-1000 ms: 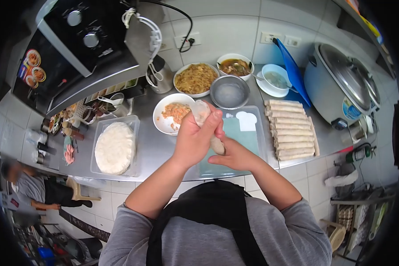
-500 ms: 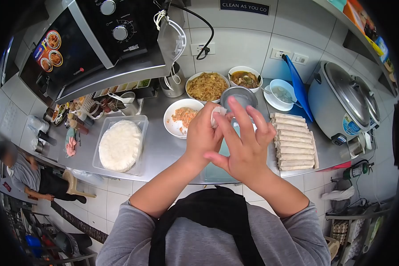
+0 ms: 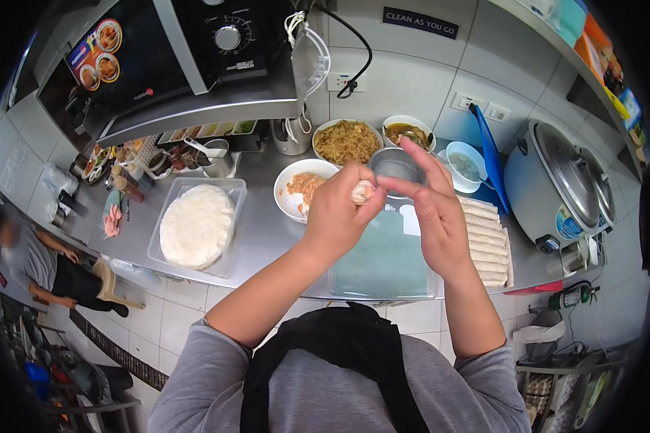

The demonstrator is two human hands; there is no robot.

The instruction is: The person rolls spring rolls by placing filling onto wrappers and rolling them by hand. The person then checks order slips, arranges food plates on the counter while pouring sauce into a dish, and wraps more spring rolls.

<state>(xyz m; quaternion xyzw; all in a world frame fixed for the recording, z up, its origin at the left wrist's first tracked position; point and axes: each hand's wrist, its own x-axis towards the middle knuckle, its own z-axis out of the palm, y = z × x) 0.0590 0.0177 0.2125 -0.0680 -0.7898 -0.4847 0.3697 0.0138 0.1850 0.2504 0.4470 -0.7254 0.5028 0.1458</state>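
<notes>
My left hand (image 3: 336,213) is closed around a spring roll (image 3: 362,192), whose pale end shows at the thumb with a hint of orange filling. My right hand (image 3: 440,227) is open beside it, fingers stretched out, with a fingertip right at the roll's end. Beneath both hands lies a pale green cutting board (image 3: 379,260). Behind my left hand stands a white bowl (image 3: 285,189) holding orange and white filling. A metal bowl (image 3: 397,166) sits just beyond my fingers. Finished spring rolls (image 3: 486,242) are lined up to the right, partly hidden by my right hand.
A plastic tub with a stack of round wrappers (image 3: 196,225) stands at left. Noodles (image 3: 347,143), a soup bowl (image 3: 409,131) and a rice cooker (image 3: 556,184) line the back and right. A microwave (image 3: 217,50) overhangs the counter. Another person (image 3: 32,260) sits at far left.
My right hand has shifted right and turned edge-on, drawing away from my left hand and uncovering the board. My left hand keeps hold of the roll. The view has tilted slightly.
</notes>
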